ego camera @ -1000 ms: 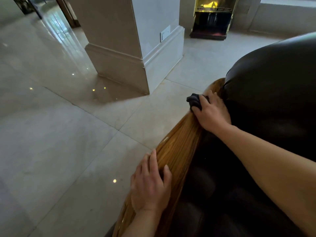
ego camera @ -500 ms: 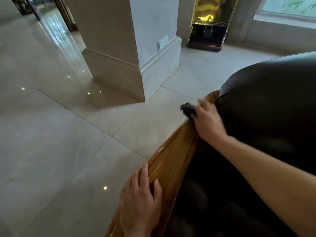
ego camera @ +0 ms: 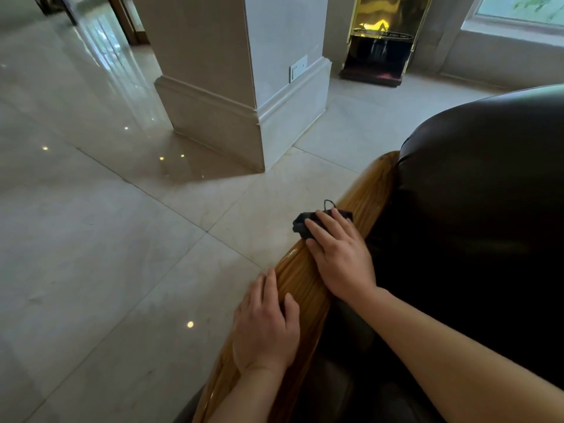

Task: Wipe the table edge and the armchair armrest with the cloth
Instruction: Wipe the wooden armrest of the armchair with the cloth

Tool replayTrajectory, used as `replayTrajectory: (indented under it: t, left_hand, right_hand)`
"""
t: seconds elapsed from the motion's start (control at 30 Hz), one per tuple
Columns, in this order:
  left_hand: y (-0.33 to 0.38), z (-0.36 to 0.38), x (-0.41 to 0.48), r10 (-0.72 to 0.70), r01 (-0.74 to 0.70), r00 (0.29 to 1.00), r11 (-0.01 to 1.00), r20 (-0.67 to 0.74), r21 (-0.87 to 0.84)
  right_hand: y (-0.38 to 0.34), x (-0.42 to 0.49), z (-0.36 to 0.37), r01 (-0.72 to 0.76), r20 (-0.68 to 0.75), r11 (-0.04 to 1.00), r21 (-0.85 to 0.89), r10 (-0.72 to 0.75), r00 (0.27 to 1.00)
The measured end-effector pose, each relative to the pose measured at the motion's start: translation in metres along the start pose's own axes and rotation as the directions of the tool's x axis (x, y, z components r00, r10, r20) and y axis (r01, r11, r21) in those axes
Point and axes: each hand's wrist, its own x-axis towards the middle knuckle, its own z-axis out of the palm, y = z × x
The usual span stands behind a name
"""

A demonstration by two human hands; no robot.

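Note:
A glossy wooden armrest [ego camera: 366, 190] runs from the lower middle up to the dark leather armchair back [ego camera: 488, 178]. A small dark cloth [ego camera: 300, 225] lies on the armrest about halfway along. My right hand [ego camera: 341, 254] presses flat on the cloth, fingers over it. My left hand [ego camera: 265, 325] rests palm down on the armrest nearer to me, holding nothing. No table is in view.
Polished pale marble floor [ego camera: 106, 239] spreads to the left of the armchair. A square stone pillar [ego camera: 238, 87] with a wall socket stands ahead. A gold and black stand [ego camera: 378, 47] sits against the far wall by a window.
My right hand has slid the cloth back along the armrest toward me, away from the chair back. My left hand stays on the armrest. The camera tilted up a little.

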Motion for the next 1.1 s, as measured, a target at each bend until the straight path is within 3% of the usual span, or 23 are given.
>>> replayTrajectory:
  t: [0.13,0.23,0.3,0.4,0.5,0.6,0.7,0.9,1.1]
  left_hand:
    - [-0.005,-0.011,-0.005,-0.047,0.051,0.999,0.966,0.021,-0.252]
    - [-0.02,-0.026,-0.007,-0.103,0.165,0.984,0.83,0.143,-0.532]
    - [-0.038,-0.036,-0.016,-0.108,0.229,0.969,0.742,0.224,-0.631]
    - [-0.07,-0.045,-0.046,-0.061,0.234,0.953,0.767,0.295,-0.597]
    - [-0.094,-0.043,-0.076,0.059,0.095,0.939,0.902,0.338,-0.422]
    - [-0.107,-0.034,-0.1,0.146,-0.081,0.948,0.97,0.283,-0.231]
    - [-0.123,-0.027,-0.125,0.168,-0.136,0.958,0.979,0.233,-0.151]
    - [-0.153,-0.014,-0.177,0.084,-0.048,0.977,0.983,0.194,-0.179]
    - [-0.157,-0.025,-0.183,-0.018,0.114,0.97,0.914,0.241,-0.39]
  right_hand:
    - [-0.013,-0.021,-0.002,0.011,0.094,1.0,0.0,-0.011,0.996]
    - [-0.021,-0.028,0.001,-0.036,0.112,0.999,0.003,0.036,0.993]
    - [-0.031,-0.039,0.007,-0.042,0.099,0.999,-0.006,0.042,0.994]
    - [-0.048,-0.062,0.017,-0.004,0.075,0.999,-0.036,0.006,0.997]
    - [-0.064,-0.091,0.026,0.06,0.051,0.995,-0.074,-0.056,0.997]
    - [-0.074,-0.116,0.033,0.116,0.061,0.99,-0.082,-0.111,0.992]
    - [-0.083,-0.138,0.039,0.182,0.078,0.975,-0.129,-0.173,0.982]
    - [-0.096,-0.166,0.053,0.202,0.075,0.966,-0.158,-0.193,0.978]
    - [-0.111,-0.203,0.07,0.269,0.074,0.954,-0.135,-0.261,0.962]
